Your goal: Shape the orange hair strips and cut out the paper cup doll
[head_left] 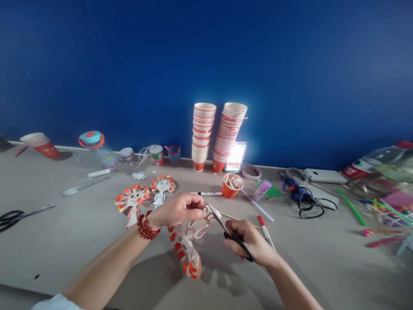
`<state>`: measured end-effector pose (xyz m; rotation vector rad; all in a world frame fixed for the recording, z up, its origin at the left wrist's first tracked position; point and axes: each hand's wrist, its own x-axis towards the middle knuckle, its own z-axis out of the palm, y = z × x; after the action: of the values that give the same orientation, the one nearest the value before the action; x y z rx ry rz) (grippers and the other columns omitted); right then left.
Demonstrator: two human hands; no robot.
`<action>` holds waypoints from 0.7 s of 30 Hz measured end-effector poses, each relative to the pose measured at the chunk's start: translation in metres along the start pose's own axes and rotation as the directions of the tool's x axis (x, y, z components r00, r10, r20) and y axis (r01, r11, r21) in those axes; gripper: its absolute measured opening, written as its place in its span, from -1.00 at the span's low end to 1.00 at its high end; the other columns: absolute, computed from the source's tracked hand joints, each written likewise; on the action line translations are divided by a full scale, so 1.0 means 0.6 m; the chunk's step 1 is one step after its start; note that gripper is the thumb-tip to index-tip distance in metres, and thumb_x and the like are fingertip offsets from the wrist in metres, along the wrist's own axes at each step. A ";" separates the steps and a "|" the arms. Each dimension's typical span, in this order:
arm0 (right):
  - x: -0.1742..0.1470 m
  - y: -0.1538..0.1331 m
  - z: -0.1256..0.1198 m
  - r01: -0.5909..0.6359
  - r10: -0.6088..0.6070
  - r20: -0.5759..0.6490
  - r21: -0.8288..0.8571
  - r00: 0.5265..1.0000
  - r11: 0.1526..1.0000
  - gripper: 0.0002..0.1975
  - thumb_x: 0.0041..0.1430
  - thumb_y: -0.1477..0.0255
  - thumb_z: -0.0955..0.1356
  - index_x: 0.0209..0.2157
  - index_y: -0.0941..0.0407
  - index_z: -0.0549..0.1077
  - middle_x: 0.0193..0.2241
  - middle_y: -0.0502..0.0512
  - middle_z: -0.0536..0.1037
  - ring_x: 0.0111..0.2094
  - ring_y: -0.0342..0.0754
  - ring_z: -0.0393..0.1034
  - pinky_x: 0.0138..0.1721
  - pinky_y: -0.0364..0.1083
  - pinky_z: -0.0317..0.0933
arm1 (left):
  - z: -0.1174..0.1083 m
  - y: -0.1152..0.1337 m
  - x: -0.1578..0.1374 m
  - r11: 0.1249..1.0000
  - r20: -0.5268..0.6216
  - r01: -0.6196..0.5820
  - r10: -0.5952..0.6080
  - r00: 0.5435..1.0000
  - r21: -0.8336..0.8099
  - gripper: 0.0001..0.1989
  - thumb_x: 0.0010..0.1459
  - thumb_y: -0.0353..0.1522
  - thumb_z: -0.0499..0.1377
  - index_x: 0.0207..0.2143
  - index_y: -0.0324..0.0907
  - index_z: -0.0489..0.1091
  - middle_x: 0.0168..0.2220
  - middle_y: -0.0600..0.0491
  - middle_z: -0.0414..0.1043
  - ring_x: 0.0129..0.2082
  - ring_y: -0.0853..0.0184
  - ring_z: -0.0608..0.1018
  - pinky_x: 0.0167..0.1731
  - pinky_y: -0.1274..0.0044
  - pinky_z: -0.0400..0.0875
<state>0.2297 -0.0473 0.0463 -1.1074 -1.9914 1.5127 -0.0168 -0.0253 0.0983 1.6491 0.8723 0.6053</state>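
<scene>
My right hand (251,244) grips black-handled scissors (238,245), whose blades point up and left toward my left hand. A piece of white paper with a red-outlined figure (197,227) is pinched between the thumb and fingers of my left hand (182,209), and the blades lie against its upper edge. Just below that hand is a cut paper cup with curled red-and-white strips (185,254); whether it is joined to the paper I cannot tell. Two finished-looking paper dolls with curled fringes, one in a red-outlined dress (133,201) and one blue-outlined (159,193), lie to the left.
Two tall stacks of paper cups (204,137) stand against the blue wall. An orange cup of paper scraps (232,186) is beyond my hands. Rightward lie a red-capped marker (266,232), a blue glue gun (298,193) and a bottle (371,163). Another pair of scissors (26,215) rests far left.
</scene>
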 end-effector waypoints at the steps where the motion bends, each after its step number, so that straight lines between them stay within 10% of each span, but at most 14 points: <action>1: 0.000 0.000 0.000 0.001 -0.001 0.002 -0.006 1.000 1.000 -0.65 0.02 0.33 0.34 -0.60 0.09 0.06 -0.71 -0.17 0.08 -0.66 -0.26 -0.05 -0.65 -0.23 -0.20 | -0.002 0.002 0.000 1.000 0.008 -0.004 0.004 1.000 0.008 -0.81 0.09 -0.28 0.14 -0.46 -0.24 0.31 -0.52 0.16 0.22 -0.51 0.48 0.24 -0.50 0.64 0.15; 21: -0.002 -0.003 -0.004 0.057 -0.060 -0.012 -0.158 0.998 0.986 -0.66 -0.02 0.44 0.33 -0.61 0.09 0.01 -0.65 -0.17 -0.02 -0.58 -0.23 -0.15 -0.60 -0.19 -0.23 | -0.027 0.021 0.006 0.986 0.090 0.016 -0.031 0.995 0.167 -0.80 0.04 -0.25 0.20 -0.44 -0.24 0.39 -0.51 0.13 0.35 -0.53 0.47 0.31 -0.51 0.63 0.16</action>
<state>0.2316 -0.0469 0.0488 -1.1083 -2.1429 1.3310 -0.0239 -0.0142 0.1141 1.7994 0.8930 0.4461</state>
